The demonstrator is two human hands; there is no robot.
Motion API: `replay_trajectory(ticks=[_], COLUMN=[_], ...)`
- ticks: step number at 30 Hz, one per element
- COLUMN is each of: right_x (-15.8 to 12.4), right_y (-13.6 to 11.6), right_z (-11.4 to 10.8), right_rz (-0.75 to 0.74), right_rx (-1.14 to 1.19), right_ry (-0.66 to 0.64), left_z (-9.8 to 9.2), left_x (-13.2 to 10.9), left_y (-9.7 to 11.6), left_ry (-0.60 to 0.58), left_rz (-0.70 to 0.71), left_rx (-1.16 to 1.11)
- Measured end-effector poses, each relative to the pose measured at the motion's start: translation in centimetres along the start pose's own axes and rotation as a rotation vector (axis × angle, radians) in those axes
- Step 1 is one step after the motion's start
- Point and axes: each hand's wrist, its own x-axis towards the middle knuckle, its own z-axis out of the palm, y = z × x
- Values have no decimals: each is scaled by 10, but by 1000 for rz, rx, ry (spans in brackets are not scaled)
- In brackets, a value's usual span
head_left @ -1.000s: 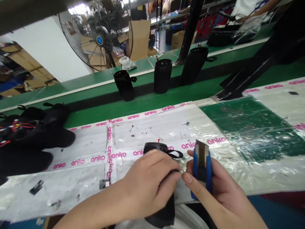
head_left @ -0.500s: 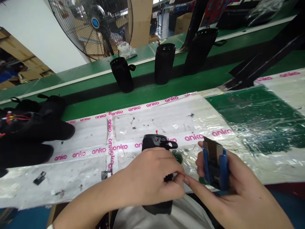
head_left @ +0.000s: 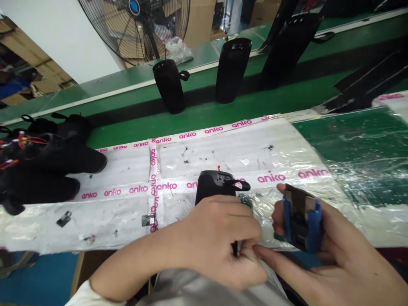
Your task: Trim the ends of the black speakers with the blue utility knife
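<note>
A black cylindrical portable speaker [head_left: 214, 187] with a strap loop, ports and a small red connector on top stands upright before me, its lower part hidden behind my left hand [head_left: 219, 240]. That hand is closed in a pinch; whatever lies between the fingertips is hidden. Wrapped in my right hand [head_left: 341, 250] is a blue-sided tool [head_left: 301, 221] with a dark middle and metal edges; its exact kind is unclear. The tip of my right thumb meets the pinched left fingertips.
Several black speaker bodies [head_left: 51, 165] with red wires lie at left. More speakers [head_left: 233, 70] stand on the green belt [head_left: 127, 127] behind. A large fan [head_left: 137, 29] is beyond. Small scraps [head_left: 64, 218] dot the white anko-printed covering [head_left: 204, 157].
The whole view has shifted, so the background sits higher and slightly right. My hands sit a little lower and further right in view, with the pinch and the tool grip kept.
</note>
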Motion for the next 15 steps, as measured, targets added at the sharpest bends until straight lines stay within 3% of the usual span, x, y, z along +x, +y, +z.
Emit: replay_trajectory(ticks=[2,9,12,15], right_x=[-3,-2,1,0], right_y=[3,5,-12,-33], right_z=[1,-5,-4,2], right_rz=[41,32,173,378], right_rx=[3,39,191,332], right_ry=[7,-4,-36,29], left_z=[-4,-26,-32,-32], left_x=[-3,-23,-31,-35], left_y=[2,-4,-6,4], left_ry=[94,235,249,265], left_rz=[-9,-59,-86,-114], left_rx=[-70,10,114,242])
